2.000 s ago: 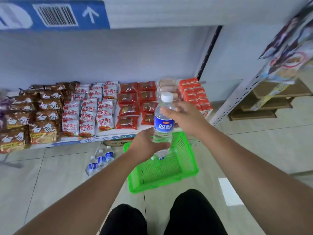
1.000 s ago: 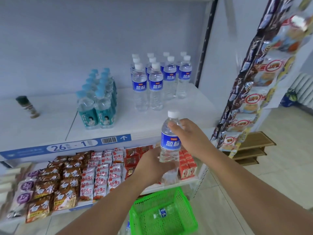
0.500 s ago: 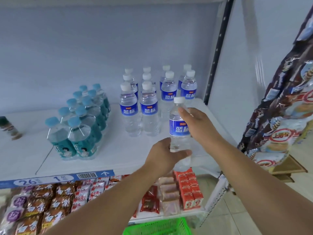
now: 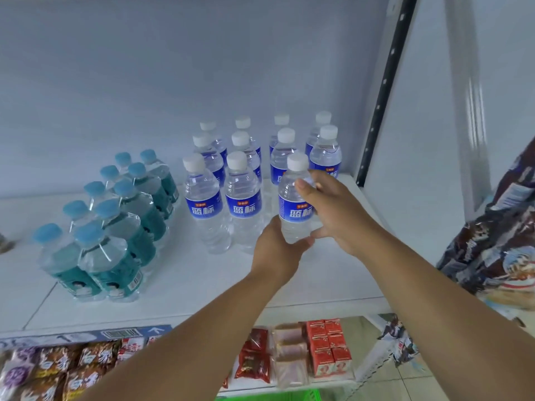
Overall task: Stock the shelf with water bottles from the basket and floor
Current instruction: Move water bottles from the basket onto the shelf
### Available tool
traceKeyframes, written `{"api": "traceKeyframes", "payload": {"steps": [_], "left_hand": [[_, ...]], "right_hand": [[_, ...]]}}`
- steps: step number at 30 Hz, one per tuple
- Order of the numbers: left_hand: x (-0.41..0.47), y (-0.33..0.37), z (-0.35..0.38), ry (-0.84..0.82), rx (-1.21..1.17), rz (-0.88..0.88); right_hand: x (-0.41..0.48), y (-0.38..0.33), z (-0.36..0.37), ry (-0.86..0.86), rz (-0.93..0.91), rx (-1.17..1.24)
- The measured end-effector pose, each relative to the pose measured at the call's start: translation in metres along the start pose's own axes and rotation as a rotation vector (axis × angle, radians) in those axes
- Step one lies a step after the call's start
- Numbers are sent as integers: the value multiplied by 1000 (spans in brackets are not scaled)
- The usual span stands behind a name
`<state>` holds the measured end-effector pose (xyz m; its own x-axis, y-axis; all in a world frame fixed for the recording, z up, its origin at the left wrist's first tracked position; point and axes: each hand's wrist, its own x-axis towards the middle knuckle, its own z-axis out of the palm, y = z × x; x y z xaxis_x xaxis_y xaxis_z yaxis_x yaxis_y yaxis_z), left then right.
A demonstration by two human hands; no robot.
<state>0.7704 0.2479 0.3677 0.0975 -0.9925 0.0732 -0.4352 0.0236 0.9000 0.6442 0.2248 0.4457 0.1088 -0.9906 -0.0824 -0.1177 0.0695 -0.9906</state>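
Left hand point(image 4: 278, 250) and right hand point(image 4: 338, 215), fingers round the water bottle point(image 4: 293, 204) — blue-label bottles point(image 4: 243, 198) just behind, teal bottles point(image 4: 115, 233) farther left.

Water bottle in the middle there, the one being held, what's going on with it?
A person is stocking a white shelf. Both hands grip one clear plastic water bottle with a white cap and blue label: the left hand low on it, the right hand around its upper part. It is upright, beside the front of a group of matching blue-label bottles. Whether its base touches the shelf is hidden.
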Motion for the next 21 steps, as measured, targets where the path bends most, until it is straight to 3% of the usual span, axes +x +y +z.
{"api": "traceKeyframes", "payload": {"steps": [5,21], "left_hand": [[3,-1,9,44,4,25],[-15,-5,6,3,6,25]], "right_hand": [[14,0,5,20,8,72],[26,0,11,-7,-13,-6]]}}
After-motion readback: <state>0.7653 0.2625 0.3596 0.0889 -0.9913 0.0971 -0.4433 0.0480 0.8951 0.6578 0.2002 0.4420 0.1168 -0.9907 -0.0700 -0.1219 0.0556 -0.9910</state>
